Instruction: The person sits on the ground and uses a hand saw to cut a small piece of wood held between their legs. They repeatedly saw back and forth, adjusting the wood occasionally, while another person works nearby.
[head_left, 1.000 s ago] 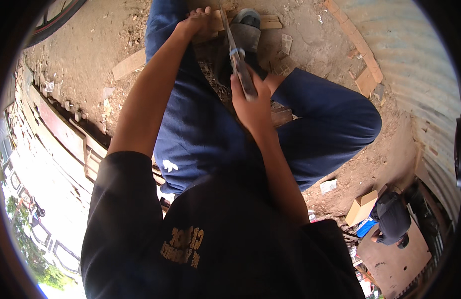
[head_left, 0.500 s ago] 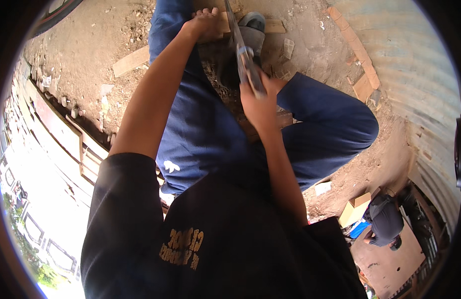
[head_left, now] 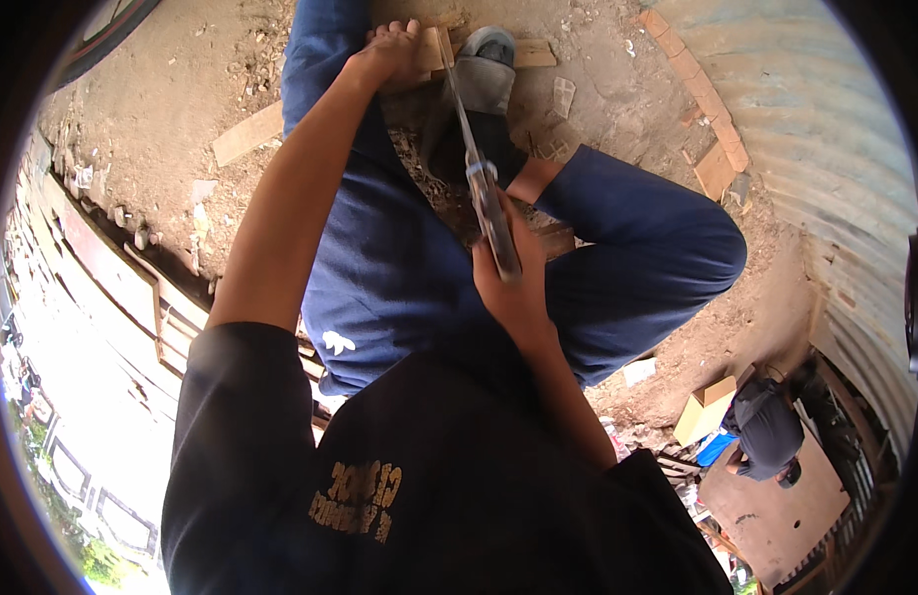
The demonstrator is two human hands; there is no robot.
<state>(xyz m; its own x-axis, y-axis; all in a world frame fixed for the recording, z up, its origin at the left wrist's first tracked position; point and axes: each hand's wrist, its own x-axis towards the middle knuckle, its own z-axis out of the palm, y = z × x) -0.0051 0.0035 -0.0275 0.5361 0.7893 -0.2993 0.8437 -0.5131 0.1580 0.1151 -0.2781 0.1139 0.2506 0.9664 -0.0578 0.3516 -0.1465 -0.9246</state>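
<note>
My left hand presses on a narrow wooden board at the top of the head view, its fingers curled over the wood. My right hand is closed on the handle of a hand saw near the middle. The thin saw blade reaches up to the board just right of my left hand. My foot in a grey slide sandal is beside the blade, by the board. My legs in navy trousers are bent around the work.
Wood offcuts and debris lie on the dirt ground. A corrugated metal wall stands at right, a bicycle wheel at top left. At lower right another person bends over a large board beside a cardboard box.
My right hand and the saw handle have moved back toward my body, down in the view, along the blade's line. My left hand stays on the board.
</note>
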